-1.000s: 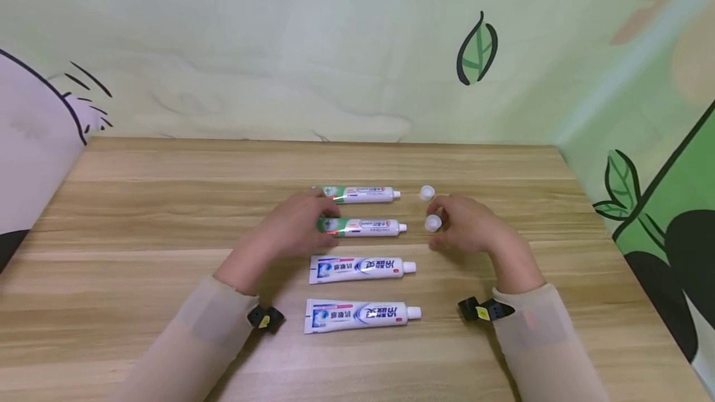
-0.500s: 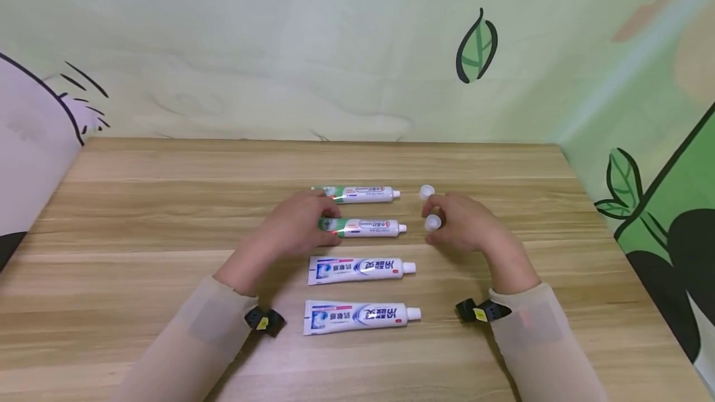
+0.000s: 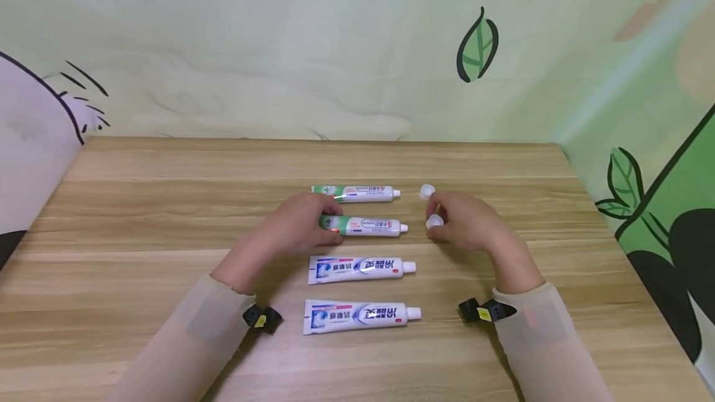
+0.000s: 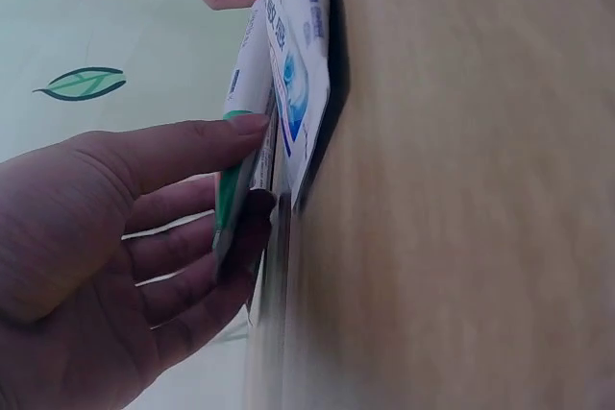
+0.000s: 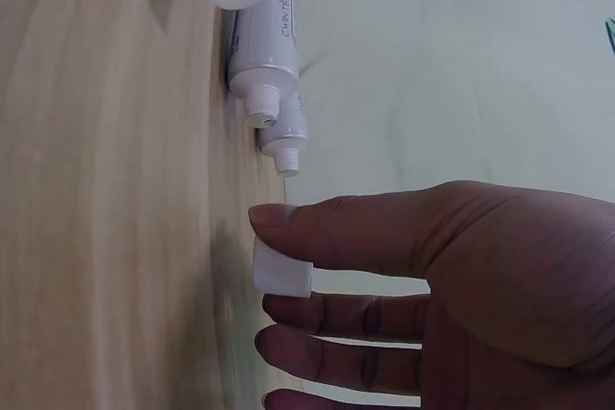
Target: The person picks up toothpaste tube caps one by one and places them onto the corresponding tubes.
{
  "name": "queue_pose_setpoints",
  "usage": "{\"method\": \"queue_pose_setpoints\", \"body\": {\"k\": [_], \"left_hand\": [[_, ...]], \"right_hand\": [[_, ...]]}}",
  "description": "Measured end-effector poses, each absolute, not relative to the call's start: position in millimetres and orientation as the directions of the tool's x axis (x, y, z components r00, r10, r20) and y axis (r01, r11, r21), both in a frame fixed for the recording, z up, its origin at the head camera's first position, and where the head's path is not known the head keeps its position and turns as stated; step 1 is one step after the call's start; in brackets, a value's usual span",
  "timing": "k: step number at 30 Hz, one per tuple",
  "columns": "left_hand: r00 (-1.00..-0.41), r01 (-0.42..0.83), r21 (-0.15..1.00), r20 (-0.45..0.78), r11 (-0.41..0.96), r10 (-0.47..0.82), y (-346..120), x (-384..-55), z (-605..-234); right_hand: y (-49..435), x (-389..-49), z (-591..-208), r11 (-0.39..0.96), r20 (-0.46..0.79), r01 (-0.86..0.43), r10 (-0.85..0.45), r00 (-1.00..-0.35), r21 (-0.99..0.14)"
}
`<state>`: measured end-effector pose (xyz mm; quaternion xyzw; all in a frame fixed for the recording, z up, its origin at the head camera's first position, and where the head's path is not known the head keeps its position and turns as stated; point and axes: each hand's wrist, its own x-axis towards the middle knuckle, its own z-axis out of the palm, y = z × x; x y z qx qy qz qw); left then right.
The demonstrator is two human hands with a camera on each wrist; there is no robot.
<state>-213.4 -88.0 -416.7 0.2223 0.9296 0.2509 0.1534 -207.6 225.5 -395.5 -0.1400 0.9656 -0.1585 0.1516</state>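
Observation:
My left hand (image 3: 298,223) grips the tail end of an uncapped green-and-white toothpaste tube (image 3: 371,227), its thumb on one side and fingers on the other. The tube lies on the table, bare nozzle pointing right. Just right of that nozzle, my right hand (image 3: 466,222) pinches a small white cap (image 5: 282,273) between thumb and fingers, low over the tabletop. Behind lies a second uncapped green-and-white tube (image 3: 368,194), with another white cap (image 3: 427,192) to its right, near my right fingertips.
Two white-and-blue toothpaste tubes (image 3: 363,270) lie nearer to me, parallel to the others, with caps on. The wooden table (image 3: 167,203) meets a pale printed backdrop (image 3: 251,48) behind and at both sides.
The right thumb and fingers have closed in on the nearer cap, which has shifted very slightly. My left hand stays on the same tube, almost still.

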Motion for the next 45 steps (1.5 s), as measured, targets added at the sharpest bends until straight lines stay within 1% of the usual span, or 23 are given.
{"method": "queue_pose_setpoints", "body": {"k": [6, 13, 20, 27, 37, 45], "left_hand": [[-0.840, 0.372, 0.520, -0.165, 0.769, 0.517, -88.7, -213.7, -414.6], [-0.838, 0.372, 0.522, -0.167, 0.768, 0.519, -88.0, -213.2, -412.8], [-0.821, 0.363, 0.577, -0.174, 0.732, 0.544, -87.4, -212.4, -415.9], [-0.790, 0.420, 0.584, -0.142, 0.695, 0.596, -87.2, -213.2, -419.1], [-0.797, 0.456, 0.558, -0.090, 0.693, 0.597, -81.9, -214.9, -417.7], [-0.811, 0.447, 0.559, -0.076, 0.698, 0.580, -81.0, -211.7, -418.8]], "right_hand": [[225.9, -207.3, -391.9, 0.896, -0.229, -0.236, -0.337, -0.914, -0.377], [226.2, -206.6, -389.4, 0.882, -0.192, -0.269, -0.363, -0.912, -0.388], [226.4, -206.7, -390.1, 0.878, -0.194, -0.271, -0.368, -0.909, -0.394], [226.6, -206.9, -391.9, 0.875, -0.194, -0.276, -0.374, -0.907, -0.398], [226.6, -208.3, -390.9, 0.859, -0.162, -0.301, -0.395, -0.904, -0.414], [225.0, -205.0, -387.1, 0.857, -0.149, -0.254, -0.351, -0.924, -0.448]]}}
